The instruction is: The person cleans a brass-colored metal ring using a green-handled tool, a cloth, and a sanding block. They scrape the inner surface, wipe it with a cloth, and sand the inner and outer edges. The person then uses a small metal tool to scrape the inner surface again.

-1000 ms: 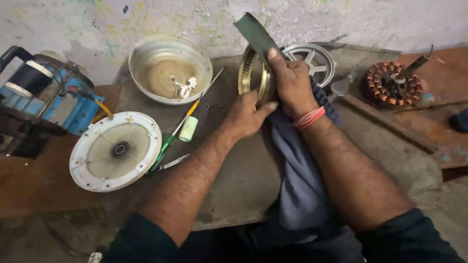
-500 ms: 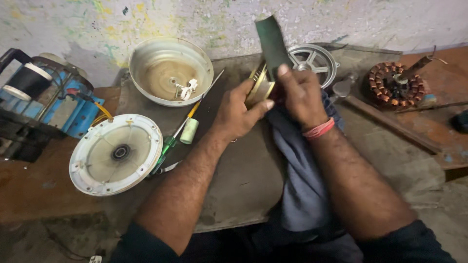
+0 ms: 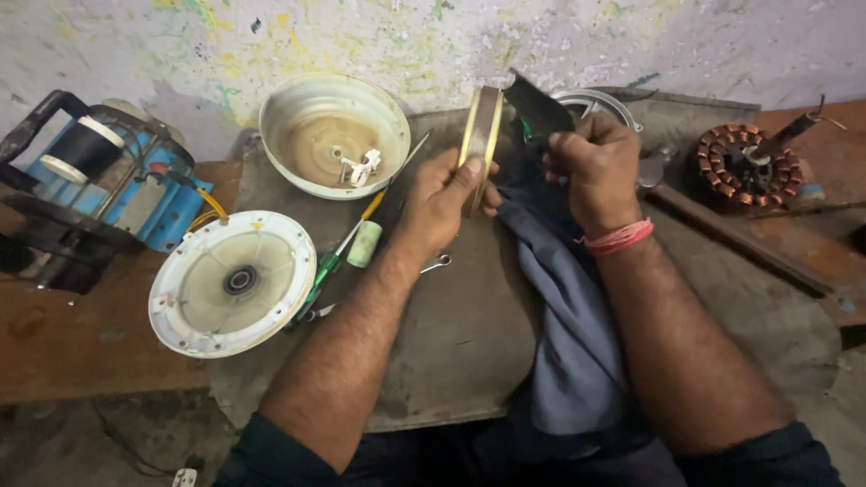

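Grey worktop point(image 3: 451, 361) bears two white covers; left hand point(image 3: 442, 198) grips one brass ring point(image 3: 480, 135), right hand point(image 3: 591, 162) clenches a dark strip point(image 3: 534, 106).

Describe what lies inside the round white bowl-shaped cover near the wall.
Inside the bowl-shaped cover sits a small white connector piece on a brownish, stained floor. The tip of a thin rod crosses its rim. The near wall hides the part of the floor just behind it.
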